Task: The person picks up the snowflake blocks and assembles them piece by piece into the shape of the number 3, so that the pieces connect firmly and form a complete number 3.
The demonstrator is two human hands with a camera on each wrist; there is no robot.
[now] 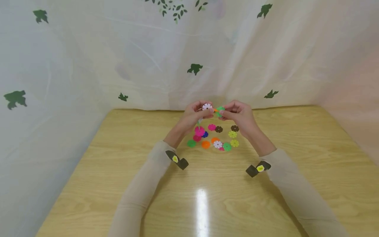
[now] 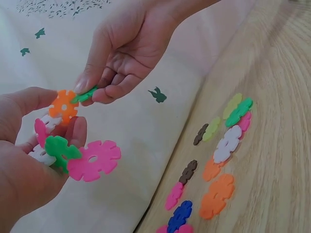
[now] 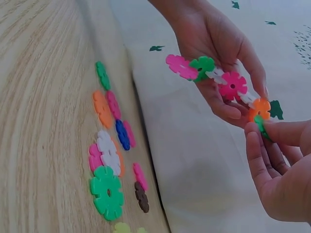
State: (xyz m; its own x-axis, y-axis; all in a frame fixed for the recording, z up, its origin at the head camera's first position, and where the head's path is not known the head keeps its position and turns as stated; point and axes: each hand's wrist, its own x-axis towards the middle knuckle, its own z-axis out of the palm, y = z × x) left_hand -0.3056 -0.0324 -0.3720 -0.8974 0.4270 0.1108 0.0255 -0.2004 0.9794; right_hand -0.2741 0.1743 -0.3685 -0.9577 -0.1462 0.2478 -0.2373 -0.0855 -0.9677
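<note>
My left hand [image 1: 193, 116] holds a chain of interlocking notched plastic discs above the table. In the left wrist view the chain runs from a pink disc [image 2: 104, 167] through a green disc [image 2: 59, 149], white and pink ones, to an orange disc [image 2: 60, 102] at the thumb tip. Between thumb and fingers my right hand [image 1: 241, 116] pinches another green disc [image 2: 87, 94], whose edge meets the orange disc's rim. Seen from the right wrist, the middle pink disc [image 3: 233, 86] stands between two white ones, partly covered by the left fingers.
Loose discs lie on the wooden table [image 1: 118, 184] below the hands, among them a white disc [image 1: 217, 144], an orange disc [image 1: 205, 144], a blue disc [image 2: 180, 216] and a brown disc [image 1: 235, 128]. Some overlap. A pale patterned curtain [image 1: 154, 75] hangs behind the table's far edge.
</note>
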